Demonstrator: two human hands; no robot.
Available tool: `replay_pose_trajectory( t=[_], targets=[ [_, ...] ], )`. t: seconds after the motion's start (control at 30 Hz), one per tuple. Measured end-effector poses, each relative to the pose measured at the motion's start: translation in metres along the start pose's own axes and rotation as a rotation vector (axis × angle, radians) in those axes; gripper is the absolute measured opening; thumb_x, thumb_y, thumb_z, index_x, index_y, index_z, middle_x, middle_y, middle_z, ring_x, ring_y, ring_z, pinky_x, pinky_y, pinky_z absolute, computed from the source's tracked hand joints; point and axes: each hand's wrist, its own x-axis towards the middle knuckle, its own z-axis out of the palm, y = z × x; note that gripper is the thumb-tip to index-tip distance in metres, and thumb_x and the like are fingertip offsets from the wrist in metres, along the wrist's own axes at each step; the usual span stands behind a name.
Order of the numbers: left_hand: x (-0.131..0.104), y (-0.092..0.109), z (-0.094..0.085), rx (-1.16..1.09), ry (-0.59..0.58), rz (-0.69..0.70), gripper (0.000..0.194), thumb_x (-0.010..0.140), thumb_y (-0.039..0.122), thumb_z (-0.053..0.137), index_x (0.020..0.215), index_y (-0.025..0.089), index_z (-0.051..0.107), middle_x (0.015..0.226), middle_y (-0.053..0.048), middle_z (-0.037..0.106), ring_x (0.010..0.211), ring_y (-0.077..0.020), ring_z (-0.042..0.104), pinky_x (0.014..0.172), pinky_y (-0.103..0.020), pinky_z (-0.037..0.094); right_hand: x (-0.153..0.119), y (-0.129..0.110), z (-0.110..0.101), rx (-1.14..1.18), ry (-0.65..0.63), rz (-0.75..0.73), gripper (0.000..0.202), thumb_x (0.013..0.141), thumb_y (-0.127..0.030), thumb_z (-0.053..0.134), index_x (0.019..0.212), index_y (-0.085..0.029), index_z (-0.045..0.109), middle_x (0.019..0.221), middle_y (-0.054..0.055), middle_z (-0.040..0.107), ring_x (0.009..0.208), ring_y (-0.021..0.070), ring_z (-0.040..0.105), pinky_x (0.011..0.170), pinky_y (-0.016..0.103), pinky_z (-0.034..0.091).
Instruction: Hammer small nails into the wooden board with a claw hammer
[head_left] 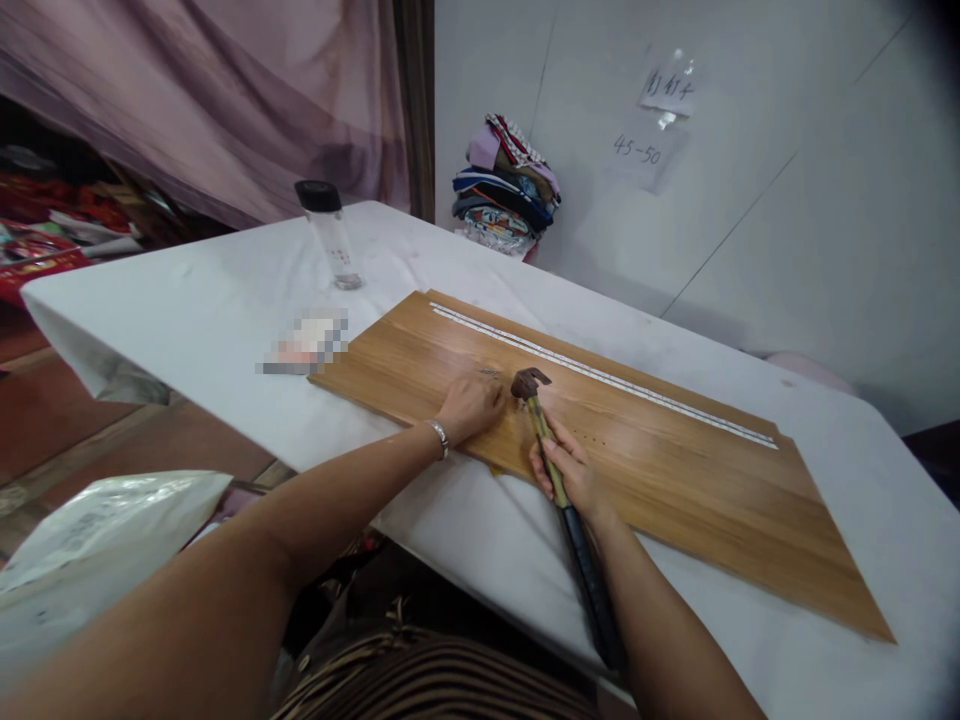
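Note:
A claw hammer (557, 474) with a rusty head and a black grip is held by my right hand (566, 462), its fingers wrapped round the upper handle. The hammer head is over the wooden board (675, 470), close to the fingertips of my left hand (472, 405). My left hand rests on the board with its fingers pinched together; what they hold, if anything, is too small to name. Several small nails (489, 371) lie just beyond it. To the right of the hammer, a short row of small dark dots (595, 438) marks the board.
Along the board's far side runs a white measuring strip (600, 376). On the white-covered table (225, 290) stand a clear bottle (335, 240) with a black lid and a blurred flat item (307, 341). Folded clothes (506, 190) are piled by the wall. A plastic bag (97, 540) is at the lower left.

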Motion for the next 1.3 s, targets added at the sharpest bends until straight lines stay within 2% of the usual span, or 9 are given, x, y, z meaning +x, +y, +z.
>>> replay_pose_trajectory(
  t=[0.37,0.83,1.3],
  targets=[
    [-0.0006,0.0001,-0.0019,0.034,-0.009,0.01,0.037,0.093,0.033,0.036,0.085,0.017,0.069,0.093,-0.011,0.071,0.091,-0.0216,0.064,0.084,-0.033,0.045,0.0009,0.0021,-0.0011,0.046,0.023,0.013,0.08,0.083,-0.045,0.063,0.152,-0.023,0.03,0.063,-0.005,0.056,0.037,0.0064,0.041,0.032,0.017,0.03],
    [-0.0007,0.0012,-0.0028,0.012,-0.011,0.005,0.038,0.094,0.035,0.035,0.089,0.017,0.069,0.095,-0.011,0.071,0.089,-0.0227,0.064,0.083,-0.035,0.045,0.0007,-0.0005,-0.0004,0.028,0.015,0.019,0.08,0.083,-0.045,0.062,0.152,-0.021,0.03,0.062,-0.006,0.056,0.036,0.0061,0.04,0.032,0.018,0.029],
    [0.0004,-0.0005,0.0022,0.045,0.018,0.016,0.042,0.095,0.037,0.034,0.083,0.017,0.069,0.091,-0.011,0.071,0.088,-0.0228,0.065,0.082,-0.035,0.045,0.0019,0.0031,-0.003,0.019,-0.007,0.003,0.078,0.085,-0.046,0.062,0.152,-0.02,0.031,0.062,-0.005,0.057,0.036,0.0059,0.042,0.032,0.017,0.031]
  ],
)
